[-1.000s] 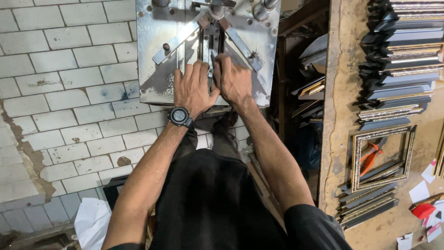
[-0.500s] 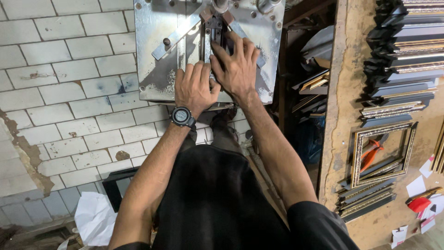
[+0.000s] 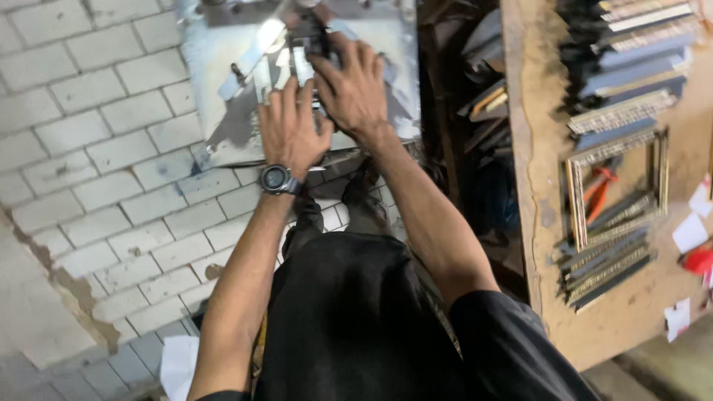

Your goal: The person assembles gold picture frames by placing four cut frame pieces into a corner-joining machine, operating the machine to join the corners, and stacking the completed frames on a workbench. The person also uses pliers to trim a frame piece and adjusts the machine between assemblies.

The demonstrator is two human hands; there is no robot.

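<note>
Two hands: the left hand (image 3: 291, 126) and the right hand (image 3: 353, 87). One wristwatch (image 3: 278, 179), one metal machine table (image 3: 223, 89), one assembled picture frame (image 3: 616, 186), one wooden bench (image 3: 631, 312).

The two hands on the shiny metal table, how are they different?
The left hand wears a dark wristwatch; the right hand has a bare wrist. The left hand lies flat with fingers spread; the right hand reaches farther up and curls over a dark part in the middle. Both rest on the metal machine table, side by side and touching.
</note>
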